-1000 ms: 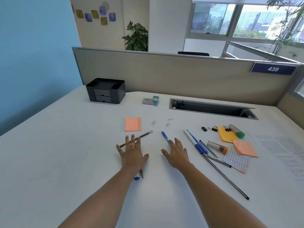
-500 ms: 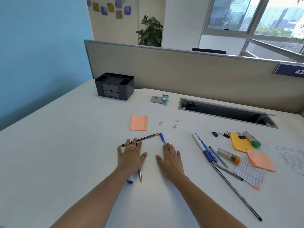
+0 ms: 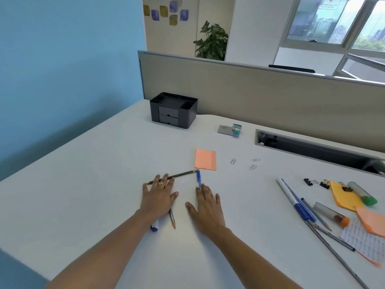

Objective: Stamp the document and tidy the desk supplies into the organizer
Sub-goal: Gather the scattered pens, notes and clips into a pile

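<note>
**Asker:** Lying where, exactly, are the hands?

**Describer:** Both are lying palm down on the white desk (image 3: 83, 195), fingers loosely spread, gripping nothing. The left hand (image 3: 159, 197) is covering the middle of a black pencil (image 3: 183, 174), whose far end is sticking out past the fingertips. A second pencil (image 3: 172, 220) and a blue-capped marker (image 3: 155, 226) are poking out from under its heel.

**Asker:** And the right hand?

**Describer:** The right hand (image 3: 206, 207) is resting just beside the left, its fingertips touching the near end of a blue pen (image 3: 198, 178). The pen's far tip is almost meeting the black pencil's end.

**Asker:** Where is the organizer sitting?

**Describer:** The black organizer (image 3: 174, 110) is standing well beyond both hands, against the partition (image 3: 270, 97). A small teal stamp (image 3: 236, 129) is sitting to its right. An orange sticky pad (image 3: 205, 159) is lying just past the pen, with three paper clips (image 3: 253, 166) beside it. More pens, binder clips and notes are lying scattered far to the right.
</note>
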A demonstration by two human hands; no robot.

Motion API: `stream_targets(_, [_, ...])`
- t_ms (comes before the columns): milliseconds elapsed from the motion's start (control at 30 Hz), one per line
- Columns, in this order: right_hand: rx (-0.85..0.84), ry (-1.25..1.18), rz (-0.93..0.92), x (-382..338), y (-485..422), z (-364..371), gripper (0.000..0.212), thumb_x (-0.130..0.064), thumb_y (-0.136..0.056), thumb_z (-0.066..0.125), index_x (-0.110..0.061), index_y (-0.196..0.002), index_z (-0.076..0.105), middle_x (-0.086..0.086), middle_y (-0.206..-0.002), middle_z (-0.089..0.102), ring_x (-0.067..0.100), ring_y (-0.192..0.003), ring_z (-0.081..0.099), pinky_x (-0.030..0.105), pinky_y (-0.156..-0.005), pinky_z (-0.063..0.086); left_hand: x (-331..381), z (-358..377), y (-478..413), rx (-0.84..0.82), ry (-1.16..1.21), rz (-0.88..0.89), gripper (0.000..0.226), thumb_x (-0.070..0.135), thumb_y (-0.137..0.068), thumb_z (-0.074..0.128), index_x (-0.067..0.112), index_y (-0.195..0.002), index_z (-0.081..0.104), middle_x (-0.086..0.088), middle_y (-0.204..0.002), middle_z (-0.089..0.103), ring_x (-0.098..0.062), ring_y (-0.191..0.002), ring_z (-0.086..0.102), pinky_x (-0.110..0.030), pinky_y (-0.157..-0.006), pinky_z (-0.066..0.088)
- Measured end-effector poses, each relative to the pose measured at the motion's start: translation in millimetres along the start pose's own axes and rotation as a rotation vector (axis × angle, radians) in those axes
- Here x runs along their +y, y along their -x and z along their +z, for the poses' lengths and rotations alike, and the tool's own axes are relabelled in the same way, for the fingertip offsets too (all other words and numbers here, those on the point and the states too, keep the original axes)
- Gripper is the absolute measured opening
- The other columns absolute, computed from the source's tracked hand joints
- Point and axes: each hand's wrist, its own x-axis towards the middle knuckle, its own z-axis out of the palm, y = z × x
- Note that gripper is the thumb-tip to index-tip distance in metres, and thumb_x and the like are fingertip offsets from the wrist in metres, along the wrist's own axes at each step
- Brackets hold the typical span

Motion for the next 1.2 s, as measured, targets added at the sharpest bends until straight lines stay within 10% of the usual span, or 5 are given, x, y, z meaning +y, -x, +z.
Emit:
stream_targets(400, [-0.071, 0.005, -0.060, -132, -61, 44, 0.066, -0.050, -0.096, 0.022, -0.013, -0.149, 0.009, 0.002, -0.159, 0.001, 0.013, -0.146, -0.003, 0.039, -0.117, -0.007, -153, -20, -22, 0.003, 0.024, -0.050, 0.056, 0.046, -0.098, 0.021, 0.022, -0.149, 0.009, 0.004, -0.158, -0.001, -0.018, -0.146, -0.003, -0.052, -0.115, 0.009])
stream_targets(1200, [-0.097, -0.024, -0.180, -258, -119, 89, 0.065, -0.045, -0.098, 0.028, -0.010, -0.149, 0.009, 0.004, -0.158, 0.000, 0.014, -0.146, -0.002, 0.036, -0.118, -0.003, -294, -37, -40, 0.029, 0.032, -0.091, 0.057, 0.047, -0.097, 0.024, 0.024, -0.148, 0.012, 0.004, -0.158, 0.003, -0.017, -0.146, -0.001, -0.053, -0.114, 0.011])
